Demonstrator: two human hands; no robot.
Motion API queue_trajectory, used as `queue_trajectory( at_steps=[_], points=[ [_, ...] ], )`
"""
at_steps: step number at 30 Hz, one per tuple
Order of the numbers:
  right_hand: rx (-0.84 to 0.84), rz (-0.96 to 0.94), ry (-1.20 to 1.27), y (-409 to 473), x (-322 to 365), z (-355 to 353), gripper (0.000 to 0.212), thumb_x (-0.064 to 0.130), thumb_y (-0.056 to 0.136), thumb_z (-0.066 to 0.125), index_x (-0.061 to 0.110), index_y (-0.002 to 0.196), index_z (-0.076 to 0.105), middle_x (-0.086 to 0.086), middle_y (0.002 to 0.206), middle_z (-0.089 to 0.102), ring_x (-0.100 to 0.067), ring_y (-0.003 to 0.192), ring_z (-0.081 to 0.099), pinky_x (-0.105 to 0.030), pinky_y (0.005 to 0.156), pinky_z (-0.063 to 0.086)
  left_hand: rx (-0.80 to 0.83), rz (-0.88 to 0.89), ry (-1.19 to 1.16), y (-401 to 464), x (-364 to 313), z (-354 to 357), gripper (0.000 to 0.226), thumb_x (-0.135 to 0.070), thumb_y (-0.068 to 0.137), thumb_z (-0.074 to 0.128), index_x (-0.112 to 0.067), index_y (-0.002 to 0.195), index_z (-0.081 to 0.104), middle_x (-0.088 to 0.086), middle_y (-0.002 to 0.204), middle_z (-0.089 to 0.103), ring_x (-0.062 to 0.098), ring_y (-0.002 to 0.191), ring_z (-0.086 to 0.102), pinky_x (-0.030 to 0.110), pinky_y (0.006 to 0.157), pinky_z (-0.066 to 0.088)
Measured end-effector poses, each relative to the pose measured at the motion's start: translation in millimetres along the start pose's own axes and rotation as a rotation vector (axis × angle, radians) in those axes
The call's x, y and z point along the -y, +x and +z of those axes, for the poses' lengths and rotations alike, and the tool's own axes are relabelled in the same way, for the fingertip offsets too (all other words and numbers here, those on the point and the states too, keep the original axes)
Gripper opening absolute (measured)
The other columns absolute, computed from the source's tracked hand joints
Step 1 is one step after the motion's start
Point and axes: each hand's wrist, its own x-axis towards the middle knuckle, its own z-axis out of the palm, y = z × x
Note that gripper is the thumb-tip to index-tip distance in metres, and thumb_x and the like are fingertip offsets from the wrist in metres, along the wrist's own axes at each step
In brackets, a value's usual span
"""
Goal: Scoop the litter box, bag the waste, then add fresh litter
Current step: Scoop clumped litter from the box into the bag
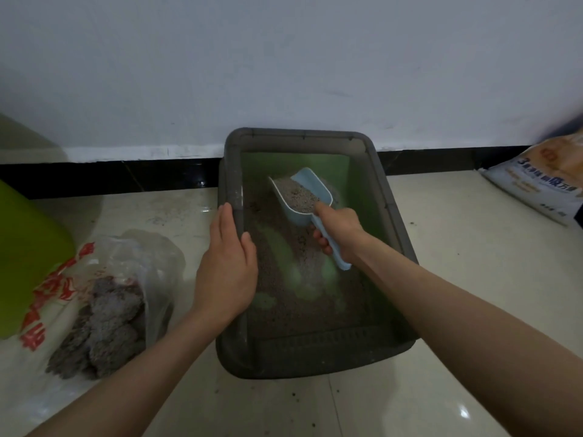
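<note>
A dark grey litter box [394, 209] with a green inside stands on the floor against the wall, holding a thin layer of grey litter with bare green patches. My right hand [339, 231] grips the handle of a light blue scoop [307, 187], which is full of grey litter and held over the far part of the box. My left hand [225, 263] rests on the box's left rim, thumb inside and fingers over the edge. A clear plastic bag [104, 298] with red print lies to the left, holding grey clumps.
A white bag of fresh litter [542, 181] leans at the far right on the floor. A green plastic object [28, 247] stands at the left edge, beside the waste bag. The floor is pale glossy tile with scattered litter grains; a black skirting runs along the wall.
</note>
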Motion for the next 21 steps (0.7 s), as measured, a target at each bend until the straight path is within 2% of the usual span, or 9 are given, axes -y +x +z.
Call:
queue_trajectory(
  at_steps=[4, 9, 11, 13, 15, 21],
  points=[
    [-0.047, -0.019, 0.13, 8, 10, 19, 0.033, 0.024, 0.095, 0.047, 0.005, 0.069, 0.051, -0.008, 0.056, 0.048, -0.015, 0.044, 0.041, -0.021, 0.038, 0.031, -0.009, 0.008, 0.0, 0, 1, 0, 0.055, -0.028, 0.099, 0.026, -0.016, 0.148, 0.004, 0.001, 0.156, 0.009, 0.021, 0.134, 0.031, 0.033, 0.102, 0.033],
    [-0.041, -0.022, 0.151, 13, 31, 19, 0.03, 0.019, 0.097, 0.045, 0.005, 0.071, 0.048, -0.008, 0.059, 0.049, -0.014, 0.047, 0.043, -0.024, 0.042, 0.034, -0.015, 0.015, -0.009, -1, 2, 2, 0.055, -0.027, 0.099, 0.027, -0.017, 0.148, 0.004, 0.001, 0.155, 0.009, 0.021, 0.133, 0.033, 0.031, 0.1, 0.035],
    [0.005, -0.025, 0.157, 13, 38, 17, 0.024, 0.016, 0.098, 0.043, 0.003, 0.078, 0.048, -0.008, 0.06, 0.048, -0.013, 0.049, 0.042, -0.023, 0.043, 0.034, -0.016, 0.018, -0.006, 0, 3, 3, 0.055, -0.027, 0.099, 0.026, -0.017, 0.148, 0.004, 0.001, 0.155, 0.01, 0.021, 0.132, 0.034, 0.032, 0.099, 0.035],
    [0.038, -0.026, 0.149, 13, 43, 17, 0.015, 0.015, 0.099, 0.043, 0.002, 0.093, 0.047, -0.007, 0.061, 0.046, -0.012, 0.049, 0.042, -0.021, 0.042, 0.035, -0.02, 0.016, -0.008, 0, 4, 3, 0.055, -0.027, 0.099, 0.026, -0.016, 0.148, 0.005, 0.002, 0.155, 0.011, 0.022, 0.131, 0.034, 0.032, 0.099, 0.035],
    [0.047, -0.026, 0.125, 14, 51, 16, 0.015, 0.016, 0.099, 0.043, 0.001, 0.101, 0.046, -0.006, 0.061, 0.045, -0.012, 0.049, 0.041, -0.02, 0.04, 0.035, -0.025, 0.021, -0.008, 1, 4, 3, 0.055, -0.027, 0.098, 0.027, -0.015, 0.148, 0.006, 0.003, 0.155, 0.012, 0.022, 0.132, 0.034, 0.032, 0.1, 0.035],
    [0.072, 0.001, 0.064, 16, 65, 11, 0.017, 0.018, 0.1, 0.042, 0.001, 0.104, 0.044, -0.005, 0.063, 0.044, -0.01, 0.049, 0.04, -0.016, 0.036, 0.034, -0.015, 0.027, -0.016, 0, 4, 2, 0.055, -0.029, 0.098, 0.026, -0.017, 0.148, 0.004, 0.001, 0.155, 0.01, 0.022, 0.129, 0.038, 0.035, 0.099, 0.04]
  ],
)
